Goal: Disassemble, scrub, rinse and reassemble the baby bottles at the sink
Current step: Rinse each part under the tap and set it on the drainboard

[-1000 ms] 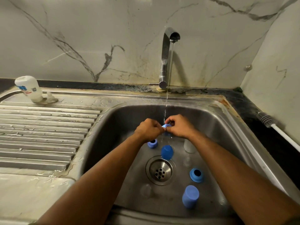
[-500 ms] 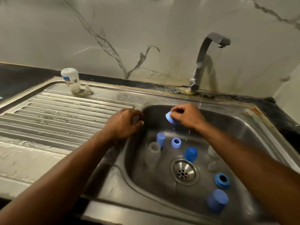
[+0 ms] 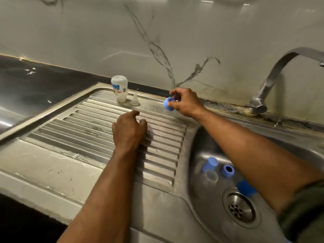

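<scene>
My right hand [image 3: 186, 102] pinches a blue screw ring [image 3: 168, 105] just above the back of the drainboard [image 3: 70, 130]. My left hand [image 3: 129, 131] hovers low over the drainboard ribs with its fingers curled under; whatever is inside them is hidden. A white bottle [image 3: 119, 88] stands upside down at the drainboard's back edge, with a clear teat [image 3: 135, 101] beside it. In the sink basin [image 3: 198, 199] lie a blue cap [image 3: 209, 163], a clear part [image 3: 211, 175], a second blue ring [image 3: 227, 170] and a darker blue cap [image 3: 245, 188].
The steel faucet [image 3: 273, 76] arches over the basin at the right, against the marble wall. The drain strainer [image 3: 239, 208] sits in the basin floor. A dark countertop [image 3: 35, 88] runs to the left of the drainboard.
Both hands left the running water in the basin and moved left over the drainboard. The right hand carried the blue ring along, and the view swung left.
</scene>
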